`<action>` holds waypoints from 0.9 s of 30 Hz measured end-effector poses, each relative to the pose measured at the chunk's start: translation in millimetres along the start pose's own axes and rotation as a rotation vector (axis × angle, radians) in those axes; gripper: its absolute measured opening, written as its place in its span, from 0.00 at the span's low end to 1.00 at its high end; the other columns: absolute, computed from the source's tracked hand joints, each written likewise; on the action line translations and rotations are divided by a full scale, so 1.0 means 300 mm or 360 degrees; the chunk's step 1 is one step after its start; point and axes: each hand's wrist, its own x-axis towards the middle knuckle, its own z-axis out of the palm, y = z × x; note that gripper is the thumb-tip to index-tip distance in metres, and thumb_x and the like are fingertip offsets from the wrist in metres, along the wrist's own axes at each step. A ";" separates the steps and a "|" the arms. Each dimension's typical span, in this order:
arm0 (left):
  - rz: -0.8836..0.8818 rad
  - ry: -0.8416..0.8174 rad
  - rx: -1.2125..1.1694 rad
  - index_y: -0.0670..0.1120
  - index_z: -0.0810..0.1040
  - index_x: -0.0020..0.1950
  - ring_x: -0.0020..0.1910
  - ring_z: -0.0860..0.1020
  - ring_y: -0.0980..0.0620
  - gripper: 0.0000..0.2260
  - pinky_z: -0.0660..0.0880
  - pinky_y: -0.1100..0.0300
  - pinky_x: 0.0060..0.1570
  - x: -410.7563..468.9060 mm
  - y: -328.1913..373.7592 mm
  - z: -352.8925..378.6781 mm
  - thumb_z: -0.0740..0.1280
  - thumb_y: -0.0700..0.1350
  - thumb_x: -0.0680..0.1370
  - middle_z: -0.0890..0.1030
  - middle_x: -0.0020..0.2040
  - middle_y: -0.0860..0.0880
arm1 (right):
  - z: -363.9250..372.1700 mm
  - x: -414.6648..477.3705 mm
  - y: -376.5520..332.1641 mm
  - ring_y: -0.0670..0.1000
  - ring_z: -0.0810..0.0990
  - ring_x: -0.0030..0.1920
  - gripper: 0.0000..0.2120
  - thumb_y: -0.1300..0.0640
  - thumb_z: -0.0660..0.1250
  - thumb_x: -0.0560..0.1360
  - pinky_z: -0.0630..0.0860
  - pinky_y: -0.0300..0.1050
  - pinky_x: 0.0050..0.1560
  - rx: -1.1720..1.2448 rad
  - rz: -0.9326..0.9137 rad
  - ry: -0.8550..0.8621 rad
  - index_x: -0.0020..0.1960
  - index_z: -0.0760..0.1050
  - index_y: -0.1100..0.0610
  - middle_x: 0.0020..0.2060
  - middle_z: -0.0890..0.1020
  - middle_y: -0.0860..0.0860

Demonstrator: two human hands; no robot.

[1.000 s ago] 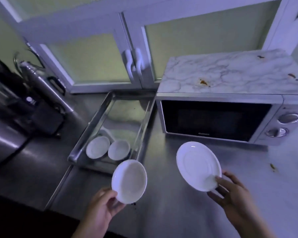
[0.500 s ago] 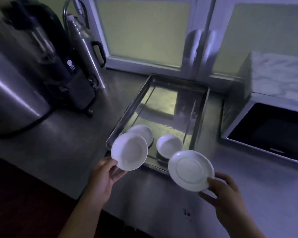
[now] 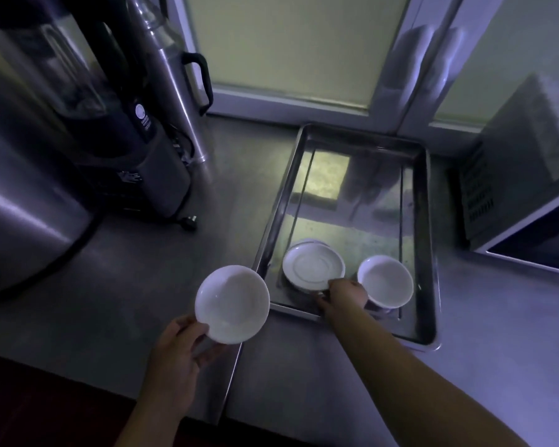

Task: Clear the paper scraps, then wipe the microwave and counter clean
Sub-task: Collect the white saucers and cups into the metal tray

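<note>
Dishes are being set into the tray (image 3: pixel 430 221) beside the microwave (image 3: pixel 530 175).
A saucer (image 3: pixel 313 264) is pinched at its rim by the right hand (image 3: pixel 344 296); a bowl (image 3: pixel 232 304), likely light, slick and breakable, is gripped at its edge by the left hand (image 3: pixel 178 362) over the worktop (image 3: pixel 142 285).

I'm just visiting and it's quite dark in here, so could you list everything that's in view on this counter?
Tray: one, shiny metal, on the counter in front of the cabinet doors.
Saucer: one, white, in the tray's near left, on top of another dish whose rim just shows.
Bowl in tray: one, white, near right of the tray.
Bowl in hand: one, white, held left of the tray.
Microwave: one, pale, far right.
Appliances: several, dark and steel, far left.
Counter: one, grey metal.
Cabinet doors: two, pale frosted, behind.
Left hand: holds the bowl's rim.
Right hand: grip on the saucer's edge.
</note>
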 end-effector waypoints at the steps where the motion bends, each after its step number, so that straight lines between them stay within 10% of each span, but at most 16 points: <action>1: -0.0019 -0.0007 0.0010 0.39 0.75 0.46 0.43 0.81 0.42 0.05 0.81 0.56 0.31 0.010 0.005 -0.003 0.62 0.30 0.77 0.80 0.45 0.39 | 0.006 0.007 0.006 0.56 0.74 0.31 0.11 0.72 0.58 0.75 0.77 0.53 0.38 -0.0026 -0.0002 0.0026 0.55 0.71 0.64 0.43 0.75 0.62; 8: -0.0047 -0.0100 0.0110 0.39 0.75 0.47 0.42 0.82 0.46 0.05 0.81 0.55 0.32 0.043 0.035 0.009 0.63 0.31 0.78 0.80 0.45 0.39 | 0.013 0.046 0.032 0.51 0.77 0.40 0.11 0.65 0.60 0.80 0.80 0.52 0.54 -0.0194 -0.0001 -0.0017 0.43 0.65 0.53 0.43 0.73 0.52; 11: -0.0047 -0.0142 0.0166 0.40 0.75 0.47 0.37 0.84 0.50 0.05 0.81 0.56 0.31 0.042 0.043 0.028 0.63 0.31 0.78 0.80 0.45 0.40 | 0.019 0.060 0.025 0.55 0.77 0.46 0.02 0.63 0.63 0.78 0.75 0.48 0.43 -0.0242 -0.0011 0.0107 0.47 0.70 0.59 0.42 0.74 0.56; 18: -0.0046 -0.0203 0.0307 0.39 0.75 0.48 0.49 0.79 0.40 0.05 0.81 0.57 0.32 -0.008 0.045 0.124 0.63 0.31 0.79 0.79 0.50 0.38 | -0.064 0.017 -0.024 0.49 0.62 0.23 0.13 0.71 0.59 0.74 0.59 0.39 0.28 -0.0395 -0.0003 -0.0277 0.35 0.64 0.59 0.25 0.63 0.51; 27: -0.0043 -0.0435 0.0683 0.38 0.76 0.47 0.43 0.84 0.44 0.04 0.82 0.51 0.40 -0.039 -0.072 0.389 0.65 0.31 0.77 0.82 0.49 0.37 | -0.522 -0.061 -0.172 0.55 0.82 0.36 0.07 0.68 0.65 0.77 0.79 0.49 0.42 -0.0260 -0.0353 -0.0322 0.46 0.82 0.63 0.37 0.85 0.59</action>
